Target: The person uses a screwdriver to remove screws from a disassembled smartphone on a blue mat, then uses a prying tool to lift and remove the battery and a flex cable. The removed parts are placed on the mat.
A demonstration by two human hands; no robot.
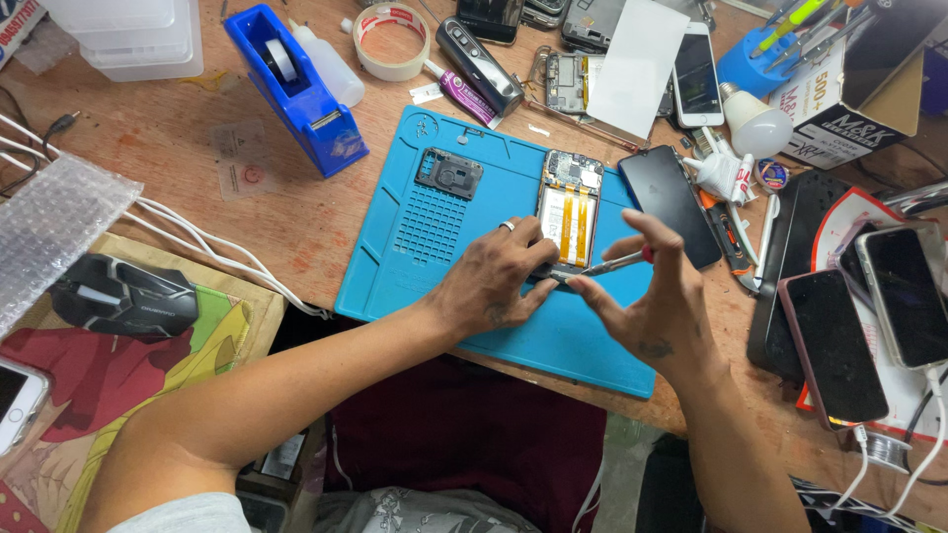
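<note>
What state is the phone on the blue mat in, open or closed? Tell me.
Open. The phone lies with its back cover off, yellow battery and circuit board exposed. The left hand steadies it; the right hand holds a screwdriver.

A blue tape dispenser (296, 87) stands at the upper left of the frame on the wooden bench (227, 197), with a roll of tape (391, 41) just right of it. A black computer mouse (124, 296) rests on a colourful pad at the left edge. White cables (197, 242) run across the bench. At the right edge lie several dark-screened phones (834, 345), and a white light bulb (755, 123) sits in the upper right.
</note>
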